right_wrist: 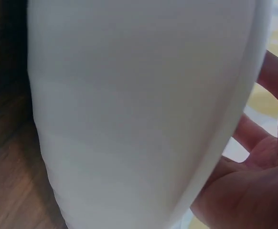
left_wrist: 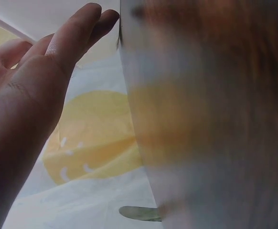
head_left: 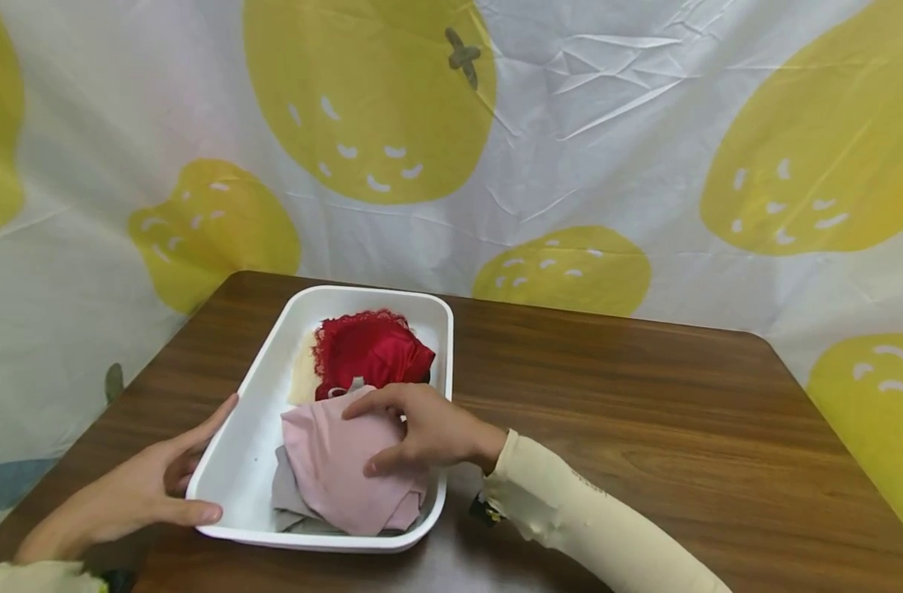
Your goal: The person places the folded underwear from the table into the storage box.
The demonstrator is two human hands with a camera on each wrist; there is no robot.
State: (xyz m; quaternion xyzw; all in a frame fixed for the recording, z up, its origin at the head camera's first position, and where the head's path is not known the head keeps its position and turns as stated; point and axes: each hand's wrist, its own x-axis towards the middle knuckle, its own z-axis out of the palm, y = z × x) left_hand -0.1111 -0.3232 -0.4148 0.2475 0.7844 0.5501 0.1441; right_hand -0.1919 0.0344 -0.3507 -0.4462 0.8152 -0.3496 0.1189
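A white plastic tray (head_left: 247, 461) stands on the table with folded garments in it. My right hand (head_left: 425, 428) rests on a folded pink garment (head_left: 325, 465) at the tray's near end, thumb and index finger spread apart. Part of a grey cloth (head_left: 292, 494) shows from under the pink one. Behind them lies a red satin garment with lace trim (head_left: 370, 350), beside a cream cloth (head_left: 304, 371). At the near left corner, my left hand (head_left: 140, 486) touches the tray, its thumb and index finger extended along the rim. The tray's outer wall (right_wrist: 129, 105) fills much of the right wrist view.
The brown wooden table (head_left: 607, 412) extends to the right of the tray. A white curtain with yellow lemon-like prints (head_left: 555, 181) hangs behind the table and along its sides. Pale sleeves (head_left: 592, 511) cover both forearms.
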